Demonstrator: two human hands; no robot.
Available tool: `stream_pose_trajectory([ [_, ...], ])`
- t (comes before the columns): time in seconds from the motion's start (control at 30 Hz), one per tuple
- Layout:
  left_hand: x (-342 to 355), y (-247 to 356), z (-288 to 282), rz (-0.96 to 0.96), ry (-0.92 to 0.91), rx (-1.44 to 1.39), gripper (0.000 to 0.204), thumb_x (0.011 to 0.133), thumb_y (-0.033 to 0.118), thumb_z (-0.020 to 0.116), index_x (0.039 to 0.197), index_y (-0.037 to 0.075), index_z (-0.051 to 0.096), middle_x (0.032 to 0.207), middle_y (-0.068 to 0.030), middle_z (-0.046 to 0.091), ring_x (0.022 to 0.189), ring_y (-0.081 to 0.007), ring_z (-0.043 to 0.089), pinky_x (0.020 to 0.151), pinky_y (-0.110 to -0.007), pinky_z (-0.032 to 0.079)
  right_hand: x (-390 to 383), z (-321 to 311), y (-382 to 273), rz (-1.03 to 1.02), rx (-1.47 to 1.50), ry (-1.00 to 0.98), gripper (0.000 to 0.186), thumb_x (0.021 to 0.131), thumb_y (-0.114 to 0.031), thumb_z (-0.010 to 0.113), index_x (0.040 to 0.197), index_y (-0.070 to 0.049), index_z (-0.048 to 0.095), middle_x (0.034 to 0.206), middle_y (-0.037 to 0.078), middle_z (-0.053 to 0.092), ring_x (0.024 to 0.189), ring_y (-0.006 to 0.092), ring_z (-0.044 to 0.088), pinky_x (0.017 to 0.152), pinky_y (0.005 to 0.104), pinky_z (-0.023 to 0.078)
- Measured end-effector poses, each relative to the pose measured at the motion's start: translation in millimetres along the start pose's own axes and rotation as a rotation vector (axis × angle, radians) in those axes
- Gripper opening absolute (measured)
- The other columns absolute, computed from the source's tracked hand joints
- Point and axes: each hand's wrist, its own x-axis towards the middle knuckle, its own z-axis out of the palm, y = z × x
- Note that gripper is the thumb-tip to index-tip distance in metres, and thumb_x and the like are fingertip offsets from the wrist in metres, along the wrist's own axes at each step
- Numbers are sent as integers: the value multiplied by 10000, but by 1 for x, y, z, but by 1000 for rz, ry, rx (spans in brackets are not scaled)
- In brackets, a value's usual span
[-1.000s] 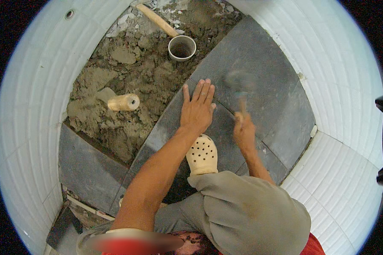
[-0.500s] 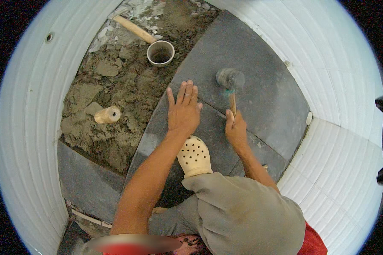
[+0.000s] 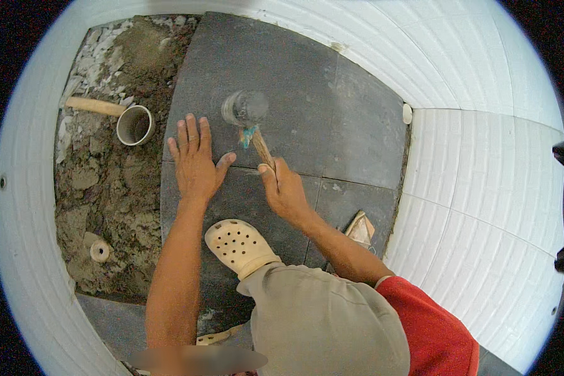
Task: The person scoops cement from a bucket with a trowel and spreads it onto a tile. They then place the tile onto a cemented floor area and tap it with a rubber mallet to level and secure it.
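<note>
My left hand (image 3: 195, 168) lies palm down with fingers spread on a dark grey floor tile (image 3: 288, 62), near that tile's left edge. My right hand (image 3: 286, 191) grips the wooden handle of a mallet, whose grey, slightly blurred head (image 3: 245, 108) is above the tile, a little right of my left fingertips, with turquoise material where it meets the handle. Left of the tiles is an uneven bed of grey-brown mortar (image 3: 106, 188), holding a pale cup (image 3: 135, 125) with a wooden handle (image 3: 97, 105) beside it and, lower down, a tool with a round handle end (image 3: 99, 250).
My cream clog (image 3: 237, 247) is on the tiles between my forearms. A flat scraper-like object (image 3: 358, 229) lies beside my right forearm. White ribbed wall tiles (image 3: 457, 163) enclose the space, and pale rubble (image 3: 94, 56) lies at the far left corner.
My view has turned, shifting the mortar, cup and tiles leftward. The mallet head now appears closer to my left fingertips. The flat object beside my right forearm shows more fully.
</note>
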Motion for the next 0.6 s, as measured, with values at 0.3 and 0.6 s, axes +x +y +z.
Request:
stream_pose_trajectory([
  [0.3, -3, 1, 0, -41, -9, 22, 998, 888, 658, 599, 1607, 59, 254, 1686, -207, 164, 1554, -415, 140, 1224, -625, 121, 9, -15, 3, -9, -143, 96, 282, 1053, -291, 528, 1031, -13, 484, 746, 305, 628, 705, 532, 635, 573, 583, 472],
  [0.6, 2, 15, -20, -137, -85, -21, 996, 824, 541, 747, 1578, 50, 322, 1673, -205, 205, 1555, -404, 145, 1231, -612, 135, 43, -31, -15, 14, -109, 142, 352, 1056, -367, 512, 1070, -16, 501, 777, 283, 638, 720, 518, 634, 619, 571, 474],
])
